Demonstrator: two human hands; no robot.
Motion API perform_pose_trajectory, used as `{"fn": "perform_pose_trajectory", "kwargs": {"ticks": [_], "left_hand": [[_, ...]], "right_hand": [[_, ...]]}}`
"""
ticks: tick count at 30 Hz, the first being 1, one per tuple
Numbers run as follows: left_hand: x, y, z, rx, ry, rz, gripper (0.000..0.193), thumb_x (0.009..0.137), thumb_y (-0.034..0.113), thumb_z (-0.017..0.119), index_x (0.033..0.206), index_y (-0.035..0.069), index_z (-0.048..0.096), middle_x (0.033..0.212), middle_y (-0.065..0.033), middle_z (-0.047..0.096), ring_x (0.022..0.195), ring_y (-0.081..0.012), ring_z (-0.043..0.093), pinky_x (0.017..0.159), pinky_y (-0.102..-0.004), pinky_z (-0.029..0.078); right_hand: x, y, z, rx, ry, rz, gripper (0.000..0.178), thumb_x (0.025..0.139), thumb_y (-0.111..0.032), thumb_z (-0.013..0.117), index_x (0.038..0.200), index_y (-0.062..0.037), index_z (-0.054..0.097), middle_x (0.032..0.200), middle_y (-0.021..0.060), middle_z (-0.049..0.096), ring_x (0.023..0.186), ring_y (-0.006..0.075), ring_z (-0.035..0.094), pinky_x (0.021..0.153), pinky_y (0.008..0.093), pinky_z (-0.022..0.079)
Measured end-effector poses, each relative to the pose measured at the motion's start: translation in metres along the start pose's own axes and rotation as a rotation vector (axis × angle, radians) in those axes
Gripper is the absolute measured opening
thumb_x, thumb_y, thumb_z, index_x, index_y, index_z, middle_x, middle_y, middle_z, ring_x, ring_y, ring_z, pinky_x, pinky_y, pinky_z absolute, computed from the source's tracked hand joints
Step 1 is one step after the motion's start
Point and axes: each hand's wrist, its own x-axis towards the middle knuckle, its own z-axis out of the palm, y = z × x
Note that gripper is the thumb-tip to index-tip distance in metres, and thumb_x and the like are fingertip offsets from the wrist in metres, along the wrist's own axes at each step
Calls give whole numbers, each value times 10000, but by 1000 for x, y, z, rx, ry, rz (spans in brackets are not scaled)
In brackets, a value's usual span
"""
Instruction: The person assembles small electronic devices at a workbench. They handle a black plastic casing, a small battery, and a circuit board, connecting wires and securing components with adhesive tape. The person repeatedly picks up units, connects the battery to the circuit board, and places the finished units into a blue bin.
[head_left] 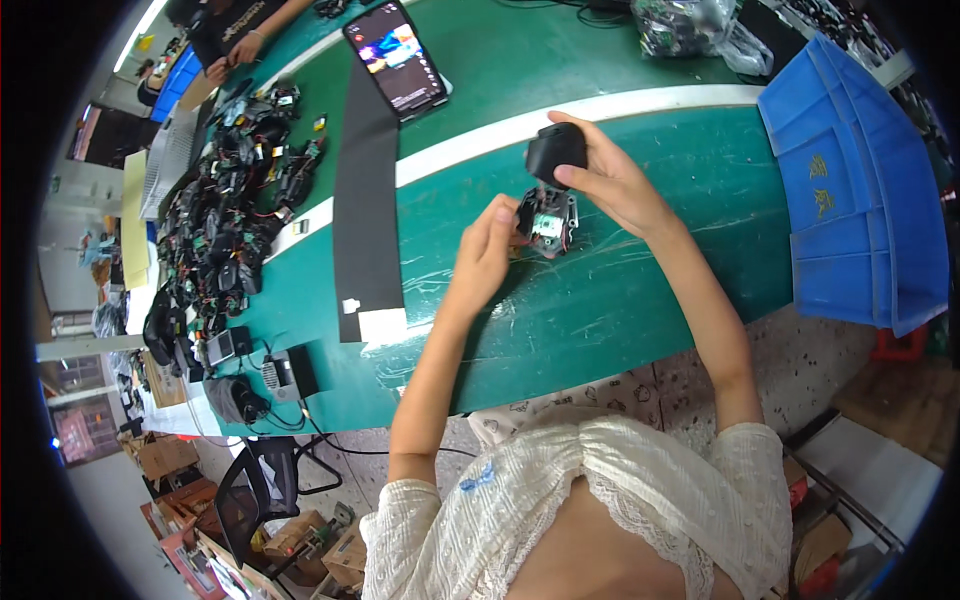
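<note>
Above the green table, my right hand (612,180) grips a rounded black plastic housing (556,152), thumb on its near side and fingers behind. Just below it, my left hand (487,245) pinches the left edge of an opened black electronic unit (548,226). Inside that unit a small pale green circuit board and thin wires show. The housing and the unit are close together, at most touching; I cannot tell whether they are joined. Parts of the fingers of both hands are hidden behind what they hold.
A heap of black electronic units with wires (225,210) covers the left side. A lit phone (397,60) leans beyond a long black mat (368,200). A blue bin (850,190) stands at the right edge. Farther off are a plastic bag of parts (682,25) and a co-worker's hand (245,48).
</note>
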Motion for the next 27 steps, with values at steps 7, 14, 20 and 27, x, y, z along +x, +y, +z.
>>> {"fn": "perform_pose_trajectory", "kwargs": {"ticks": [7,14,20,27], "left_hand": [[-5,29,5,-252,-95,-50,655,956,486,175,1159,-59,474,984,-176,619,832,-209,628,709,-301,509],[-10,45,10,-363,-150,-43,528,961,404,260,1168,-45,447,936,-235,623,700,-264,654,610,-295,537],[-13,50,18,-498,-178,-90,322,923,93,429,1218,-33,395,1050,-153,593,890,-210,620,724,-299,519],[-10,50,15,-390,-128,-47,380,903,64,415,1264,5,317,1111,-247,554,859,-294,647,587,-260,572]], "right_hand": [[-10,-4,14,-34,-88,51,444,940,-179,448,1323,7,324,1096,63,532,994,113,505,875,254,397],[-8,4,20,-183,80,-28,365,935,-284,463,1124,16,549,969,45,595,906,97,523,824,262,410],[-12,-2,18,-161,158,86,364,909,-330,504,1017,6,594,893,43,609,848,96,537,787,256,420],[-13,-20,15,-162,89,-178,404,870,-184,579,1212,8,480,1013,78,583,952,122,555,852,245,439]]}}
